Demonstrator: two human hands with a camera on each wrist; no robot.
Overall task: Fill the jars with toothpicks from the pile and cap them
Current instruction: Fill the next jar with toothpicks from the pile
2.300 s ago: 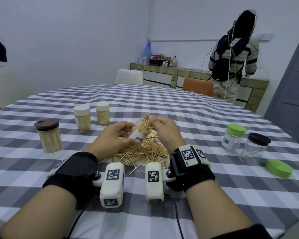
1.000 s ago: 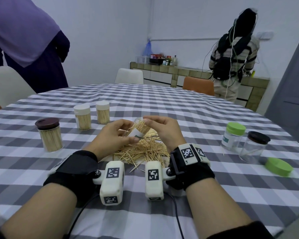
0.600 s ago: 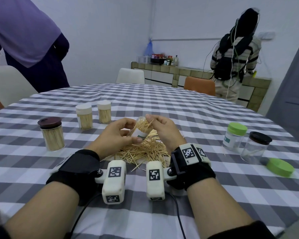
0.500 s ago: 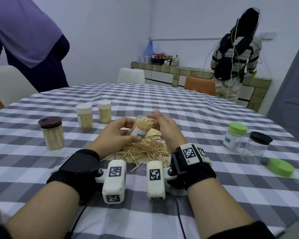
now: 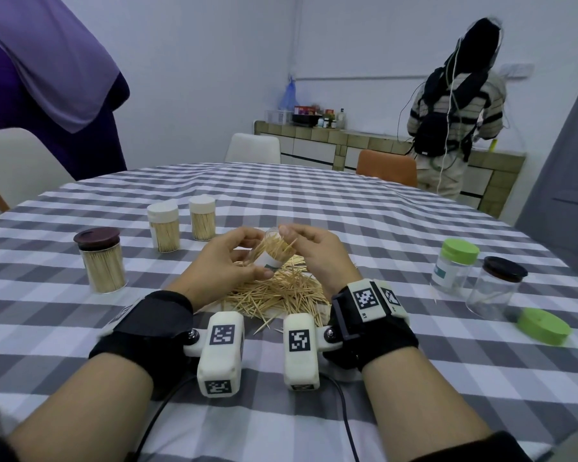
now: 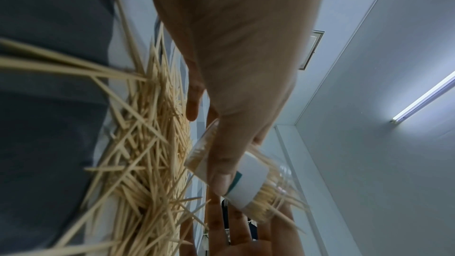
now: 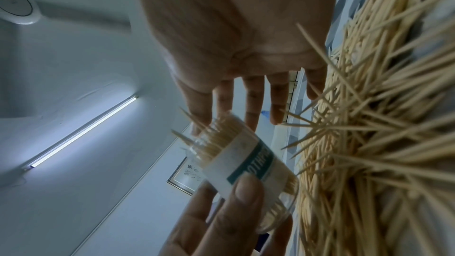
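Item: clear labelled jar, tilted, packed with toothpicks, above the pile. My left hand pinches its body; my right hand, fingers extended, touches the mouth.

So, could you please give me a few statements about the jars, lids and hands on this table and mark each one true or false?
1. The left hand holds a labelled jar tilted above the toothpick pile. True.
2. That held jar is already capped. False: its mouth is open, with toothpick tips sticking out.
3. A loose green lid lies on the tablecloth at the right. True.
4. The brown-lidded jar at the left is empty. False: it is packed with toothpicks.
5. The right hand rests flat on the tablecloth, away from the jar. False: it is raised at the jar's mouth.
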